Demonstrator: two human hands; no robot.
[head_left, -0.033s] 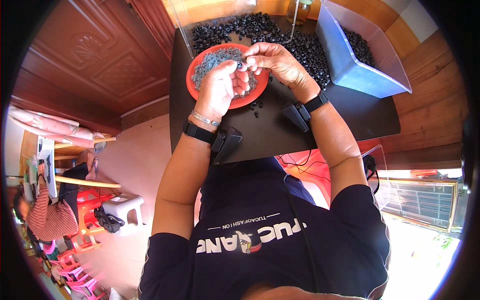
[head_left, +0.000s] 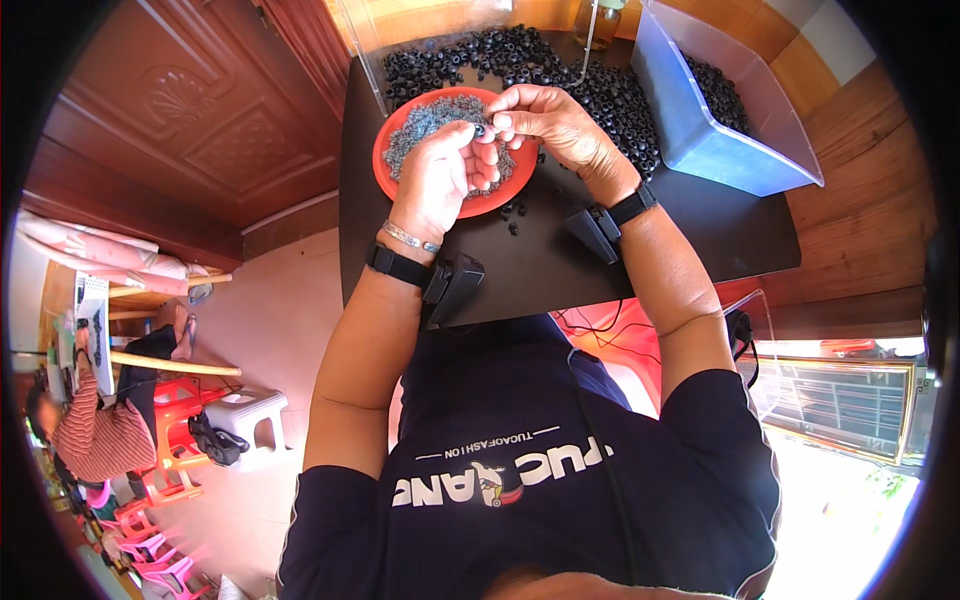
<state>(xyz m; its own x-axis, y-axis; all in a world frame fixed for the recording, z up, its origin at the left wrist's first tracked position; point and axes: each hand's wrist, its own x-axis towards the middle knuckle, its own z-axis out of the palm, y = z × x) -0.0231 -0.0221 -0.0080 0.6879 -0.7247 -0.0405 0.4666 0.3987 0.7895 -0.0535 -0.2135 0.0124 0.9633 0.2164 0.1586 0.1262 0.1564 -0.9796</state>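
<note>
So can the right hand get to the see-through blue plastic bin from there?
Probably yes. The right hand is just left of the see-through blue plastic bin, with only loose small black rings lying between them.

A small black table point(head_left: 560, 260) with a matte top carries everything. The round orange plate point(head_left: 400, 135) stands on its far left part, filled with small grey pieces. Beyond the plate and to its right, a heap of black rings point(head_left: 590, 80) spreads over the tabletop up to the far edge. Further right of the plate, a blue plastic bin point(head_left: 700, 140) sits tilted at the table's far right corner. A few stray black rings point(head_left: 512, 212) lie just beside the plate's near rim.
</note>
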